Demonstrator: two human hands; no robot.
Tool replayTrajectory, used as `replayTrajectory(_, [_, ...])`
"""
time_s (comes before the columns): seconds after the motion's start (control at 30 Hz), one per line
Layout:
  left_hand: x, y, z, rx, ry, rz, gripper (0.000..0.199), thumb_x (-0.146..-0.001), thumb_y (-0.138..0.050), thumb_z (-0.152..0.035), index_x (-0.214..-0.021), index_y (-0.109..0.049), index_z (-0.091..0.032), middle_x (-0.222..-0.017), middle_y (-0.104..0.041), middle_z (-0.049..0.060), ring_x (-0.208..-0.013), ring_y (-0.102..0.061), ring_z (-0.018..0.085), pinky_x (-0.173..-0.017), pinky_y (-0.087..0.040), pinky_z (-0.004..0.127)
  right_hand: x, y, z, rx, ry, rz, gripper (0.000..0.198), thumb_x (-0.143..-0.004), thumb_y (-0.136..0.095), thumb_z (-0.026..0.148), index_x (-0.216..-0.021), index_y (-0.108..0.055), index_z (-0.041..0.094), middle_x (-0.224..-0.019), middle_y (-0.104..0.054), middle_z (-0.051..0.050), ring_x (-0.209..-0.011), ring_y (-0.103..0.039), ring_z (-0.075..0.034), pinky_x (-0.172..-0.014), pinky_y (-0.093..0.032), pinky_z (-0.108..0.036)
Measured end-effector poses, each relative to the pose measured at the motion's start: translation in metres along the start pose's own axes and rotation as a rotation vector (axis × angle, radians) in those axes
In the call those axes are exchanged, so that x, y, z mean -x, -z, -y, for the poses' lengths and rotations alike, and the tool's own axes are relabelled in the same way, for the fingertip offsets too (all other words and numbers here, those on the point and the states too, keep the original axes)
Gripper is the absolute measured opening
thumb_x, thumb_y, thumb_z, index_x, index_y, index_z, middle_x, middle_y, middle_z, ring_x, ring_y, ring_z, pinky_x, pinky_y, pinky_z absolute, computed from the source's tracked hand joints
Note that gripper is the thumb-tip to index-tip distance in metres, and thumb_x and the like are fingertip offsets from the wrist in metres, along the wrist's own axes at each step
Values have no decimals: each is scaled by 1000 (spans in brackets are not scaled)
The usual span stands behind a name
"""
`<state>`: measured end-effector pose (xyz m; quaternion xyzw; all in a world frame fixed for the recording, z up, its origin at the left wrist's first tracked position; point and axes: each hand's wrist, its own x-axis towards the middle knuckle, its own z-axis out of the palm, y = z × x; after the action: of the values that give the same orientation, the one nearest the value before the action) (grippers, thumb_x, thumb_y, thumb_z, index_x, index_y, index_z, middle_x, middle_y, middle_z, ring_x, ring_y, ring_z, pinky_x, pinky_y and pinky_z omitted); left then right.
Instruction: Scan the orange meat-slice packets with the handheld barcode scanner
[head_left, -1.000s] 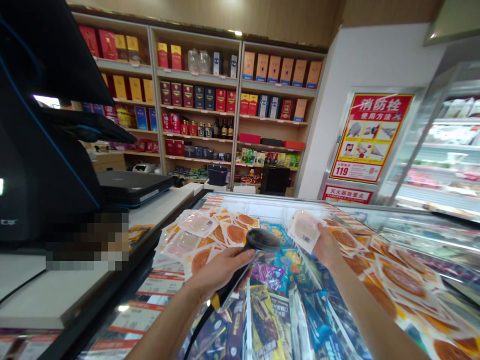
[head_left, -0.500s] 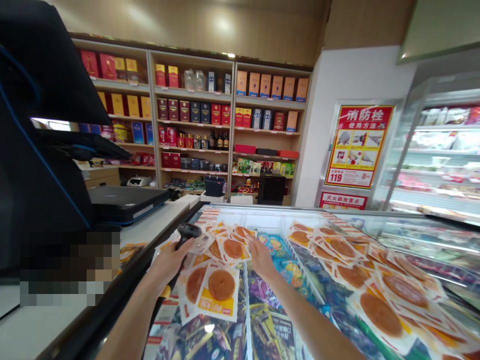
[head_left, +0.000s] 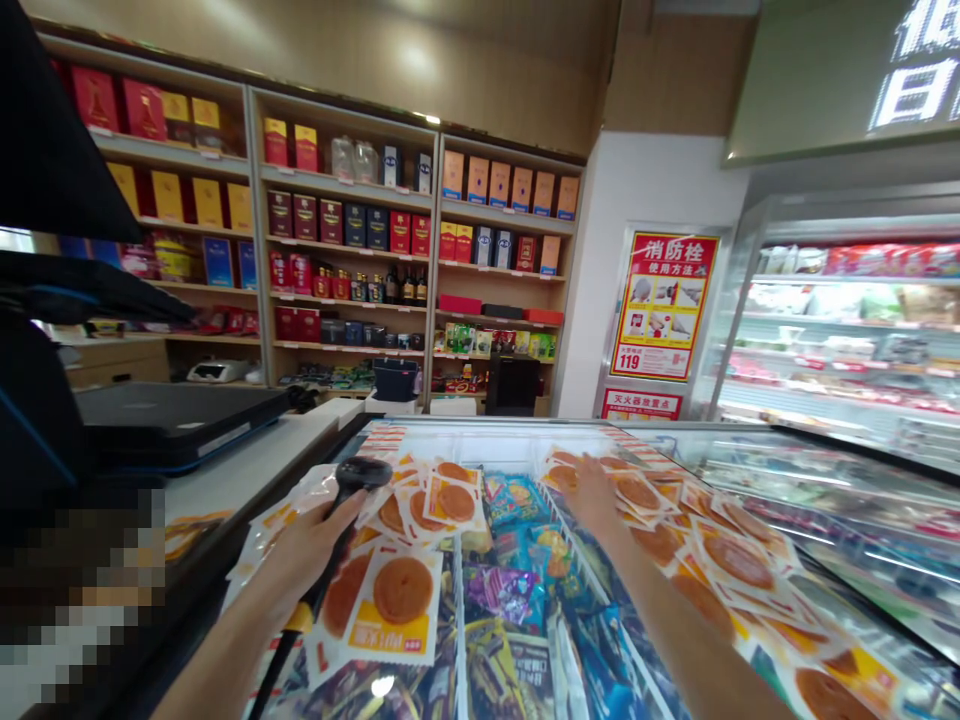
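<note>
My left hand [head_left: 319,535] is closed around the handle of a black barcode scanner [head_left: 365,472], whose head points away over the freezer's left side. Just right of it lies a pile of flat clear packets [head_left: 403,592], each with a round brown slice inside and a yellow label. My right hand [head_left: 592,495] reaches to the far end of a second, longer pile of the same packets [head_left: 731,555]. Its fingers are stretched out over the packets there, and no packet is plainly held. Both piles rest on the glass top of a chest freezer.
Under the glass, wire dividers separate colourful bags [head_left: 499,592]. At left stand a dark checkout machine [head_left: 45,400] and a flat black scale [head_left: 180,420]. Beyond are shelves of boxed bottles [head_left: 345,225], a red fire-hydrant poster [head_left: 664,305] and a lit fridge [head_left: 847,320].
My right hand has left the left pile and moved right to the far end of the right pile. My left hand still holds the scanner. The view has turned slightly right.
</note>
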<state>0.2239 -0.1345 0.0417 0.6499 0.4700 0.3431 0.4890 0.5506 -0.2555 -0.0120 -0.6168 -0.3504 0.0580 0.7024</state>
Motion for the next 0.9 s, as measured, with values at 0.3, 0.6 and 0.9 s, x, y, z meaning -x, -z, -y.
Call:
replayTrajectory(0.3, [31, -42, -7, 298, 79, 359, 43, -57, -48, -59, -64, -44, -16, -49, -49, -3, -37, -41, 6, -35, -29, 17, -12, 91, -28, 749, 4, -189, 18, -54, -60, 32, -67, -54, 20, -94, -57, -9, -105, -40, -28, -88, -17, -54])
replayTrajectory(0.6, [46, -58, -5, 354, 97, 620, 39, -62, -48, -54, -67, -46, -15, -52, -51, -2, -37, -41, 5, -36, -28, 17, -5, 95, -1, 346, 170, -358, 22, -58, -53, 13, -77, -60, 23, -78, -61, -2, -94, -49, -22, -91, -24, -42])
replayTrajectory(0.9, [48, -52, -9, 434, 96, 729, 38, -64, -46, -53, -67, -45, -16, -53, -49, -3, -38, -41, 5, -35, -30, 17, 15, 20, -7, -219, -67, -325, 22, -60, -54, 25, -81, -58, 20, -68, -62, 3, -71, -56, -14, -69, -44, -31])
